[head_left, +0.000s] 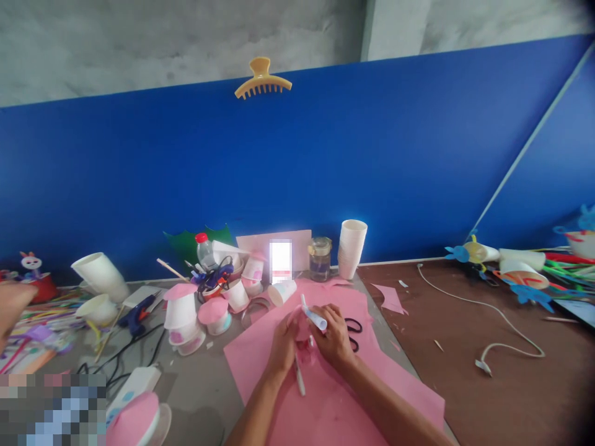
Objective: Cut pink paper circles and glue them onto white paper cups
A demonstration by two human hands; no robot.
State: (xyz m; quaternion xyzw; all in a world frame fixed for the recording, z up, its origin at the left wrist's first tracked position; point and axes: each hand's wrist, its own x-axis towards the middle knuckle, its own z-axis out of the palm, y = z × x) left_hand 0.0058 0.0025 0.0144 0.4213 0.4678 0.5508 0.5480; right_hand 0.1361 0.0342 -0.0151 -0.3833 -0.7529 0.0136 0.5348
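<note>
In the middle of the head view both of my hands meet over a large pink paper sheet (297, 421). My right hand (333, 334) is closed round a slim white and pale blue tube (316, 319), its kind not clear. My left hand (284, 341) pinches what looks like a small pink paper piece (302, 325) against it; the fingertips are partly hidden. Below them a white pen (300, 379) lies on the sheet. Beside my right hand are the black handles of scissors (354, 326). A white paper cup (282, 292) lies tipped just beyond my hands.
Stacked white cups (352, 248) and a glass jar (320, 260) stand at the back, near a bright phone screen (281, 260). Pink-topped cups (180, 310), a blue glue gun (139, 314) and black cables are leftward. A white cable (493, 303) crosses the brown board. Another person's hand (13, 306) shows far left.
</note>
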